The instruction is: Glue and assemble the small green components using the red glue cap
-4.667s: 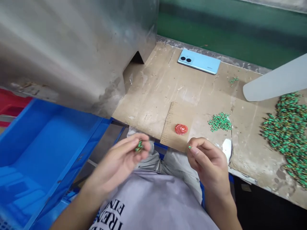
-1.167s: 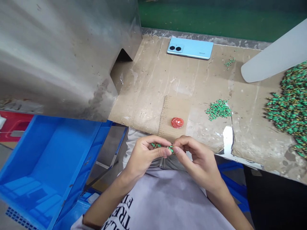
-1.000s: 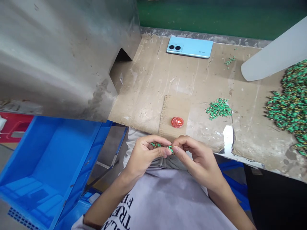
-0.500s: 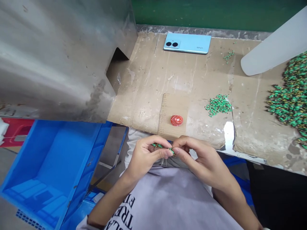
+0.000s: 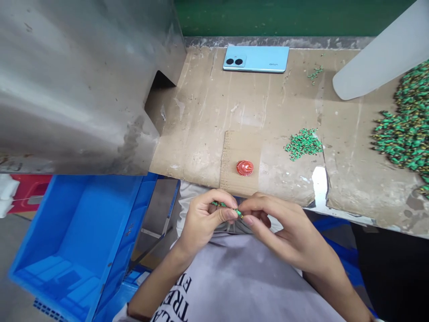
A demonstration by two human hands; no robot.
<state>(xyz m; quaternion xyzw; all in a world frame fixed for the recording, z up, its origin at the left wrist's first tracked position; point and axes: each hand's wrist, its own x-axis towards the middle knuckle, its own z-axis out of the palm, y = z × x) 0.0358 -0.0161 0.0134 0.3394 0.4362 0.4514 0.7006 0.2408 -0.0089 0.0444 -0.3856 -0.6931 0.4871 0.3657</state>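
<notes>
My left hand (image 5: 209, 214) is closed, with thumb and forefinger pinching a small green part (image 5: 239, 213) that has copper-coloured ends. More green parts (image 5: 218, 204) show inside its curled fingers. The thumb and forefinger of my right hand (image 5: 278, 223) close around the free end of the pinched part. Both hands are over my lap, just below the bench edge. Beyond them, a small red, shiny round thing (image 5: 245, 167) sits on a cardboard piece (image 5: 239, 145). A small heap of similar green parts (image 5: 304, 144) lies to its right.
A large pile of green parts (image 5: 405, 129) covers the bench's right side, below a white tube-like object (image 5: 378, 58). A light-blue phone (image 5: 256, 59) lies at the back. A metal housing (image 5: 83, 89) stands left, above a blue crate (image 5: 80, 237).
My right thumb and forefinger have parted slightly at the pinched part, and more of its green body shows. The left hand keeps its grip. The view has shifted a little.
</notes>
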